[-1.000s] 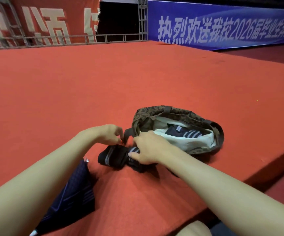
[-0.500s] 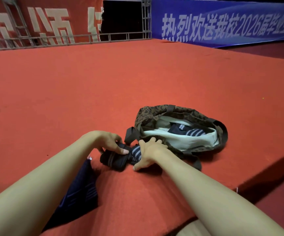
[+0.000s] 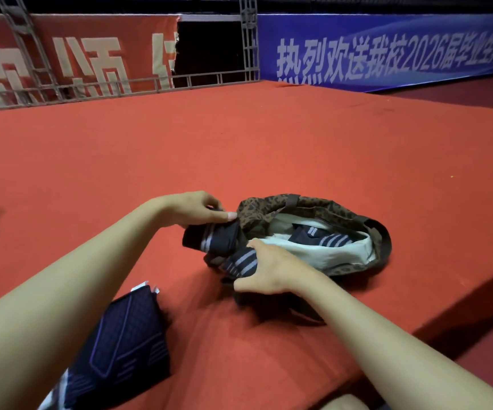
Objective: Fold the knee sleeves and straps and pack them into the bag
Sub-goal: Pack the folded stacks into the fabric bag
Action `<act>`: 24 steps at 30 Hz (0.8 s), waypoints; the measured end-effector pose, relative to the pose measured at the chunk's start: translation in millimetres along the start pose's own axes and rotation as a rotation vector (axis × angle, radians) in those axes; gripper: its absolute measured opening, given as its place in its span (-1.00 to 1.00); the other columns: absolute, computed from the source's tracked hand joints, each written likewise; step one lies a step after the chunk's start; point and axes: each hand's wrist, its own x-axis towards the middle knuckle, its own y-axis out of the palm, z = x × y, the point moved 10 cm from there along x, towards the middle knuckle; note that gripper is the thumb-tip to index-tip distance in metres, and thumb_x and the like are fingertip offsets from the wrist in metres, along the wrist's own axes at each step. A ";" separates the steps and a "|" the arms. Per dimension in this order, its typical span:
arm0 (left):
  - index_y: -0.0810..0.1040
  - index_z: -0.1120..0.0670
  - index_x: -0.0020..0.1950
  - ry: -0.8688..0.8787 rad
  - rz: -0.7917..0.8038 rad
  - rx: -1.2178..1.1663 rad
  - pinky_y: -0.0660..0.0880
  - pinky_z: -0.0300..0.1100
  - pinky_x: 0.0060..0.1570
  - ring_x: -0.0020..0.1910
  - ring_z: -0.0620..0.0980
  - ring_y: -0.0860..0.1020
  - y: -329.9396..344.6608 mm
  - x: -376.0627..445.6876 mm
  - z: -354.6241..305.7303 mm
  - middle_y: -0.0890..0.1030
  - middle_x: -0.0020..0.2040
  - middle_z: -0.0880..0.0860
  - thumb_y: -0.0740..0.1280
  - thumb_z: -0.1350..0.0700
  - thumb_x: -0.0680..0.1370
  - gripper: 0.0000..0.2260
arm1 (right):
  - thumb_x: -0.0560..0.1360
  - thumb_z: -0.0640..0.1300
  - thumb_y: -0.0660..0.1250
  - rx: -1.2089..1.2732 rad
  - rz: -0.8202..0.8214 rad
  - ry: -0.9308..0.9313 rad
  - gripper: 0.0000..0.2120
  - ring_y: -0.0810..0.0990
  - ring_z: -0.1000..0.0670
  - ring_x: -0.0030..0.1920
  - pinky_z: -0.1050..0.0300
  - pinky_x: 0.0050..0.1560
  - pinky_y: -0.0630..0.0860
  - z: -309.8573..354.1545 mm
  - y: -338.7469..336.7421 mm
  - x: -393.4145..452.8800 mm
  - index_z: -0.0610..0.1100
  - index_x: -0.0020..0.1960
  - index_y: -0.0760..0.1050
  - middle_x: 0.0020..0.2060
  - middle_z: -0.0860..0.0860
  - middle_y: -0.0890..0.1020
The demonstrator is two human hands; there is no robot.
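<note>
1. Head view. Landmark: the bag [image 3: 354,210], leopard-print outside, pale lining, lying on its side on the red carpeted platform [image 3: 239,149] with its mouth open toward the person.
2. Inside the bag, on the lining: a dark striped piece [image 3: 325,238], already packed; whether it is a sleeve or a strap cannot be told.
3. At the bag's left rim: a folded dark strap bundle [image 3: 212,239] with pale stripes, lifted off the carpet and touching the rim.
4. Left hand [image 3: 193,210], above and left of the bag's rim: fingers and thumb curled over the top of the bundle, pinching it.
5. Right hand [image 3: 268,272], at the bag's near edge: fingers curled round the striped lower end of the same bundle, gripping it. Dark fabric under this hand; whether it is the bag's handle cannot be told.
6. Well to the near left of the bag: a folded navy knee sleeve [image 3: 127,347] flat on the carpet, partly under the left forearm.
7. Far behind the bag: a metal truss rail [image 3: 115,87], a red banner [image 3: 91,54], a blue banner [image 3: 387,54] with white characters.
</note>
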 end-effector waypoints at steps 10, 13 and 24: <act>0.69 0.04 -0.01 0.085 -0.004 -0.061 0.53 -0.15 -0.11 -0.13 0.00 0.62 18.4 34.6 -78.4 0.68 -0.09 0.02 0.37 -0.22 0.61 -0.67 | 0.26 0.27 0.44 -0.138 -0.062 0.070 -0.27 0.57 0.00 0.03 0.10 -0.04 0.46 -61.5 -105.9 -30.8 0.09 0.35 0.34 0.08 0.07 0.58; 0.66 0.16 0.12 0.016 0.191 -0.573 0.63 -0.06 -0.02 -0.12 0.07 0.69 54.9 47.8 -84.7 0.72 -0.02 0.13 0.36 -0.10 0.66 -0.68 | 0.26 0.23 0.48 -0.002 -0.152 0.096 -0.36 0.64 -0.05 0.03 0.02 0.03 0.58 -84.1 -137.4 -27.1 0.04 0.27 0.45 0.02 0.05 0.66; 0.63 0.09 0.35 -0.050 0.532 -0.669 0.56 -0.02 0.30 0.23 0.08 0.62 142.4 62.5 -93.5 0.64 0.34 0.10 0.32 0.01 0.67 -0.70 | 0.34 0.01 0.48 0.876 -0.044 0.029 -0.63 0.62 -0.13 -0.09 -0.01 -0.10 0.61 -118.1 -157.8 -22.3 -0.07 0.08 0.51 -0.08 -0.15 0.60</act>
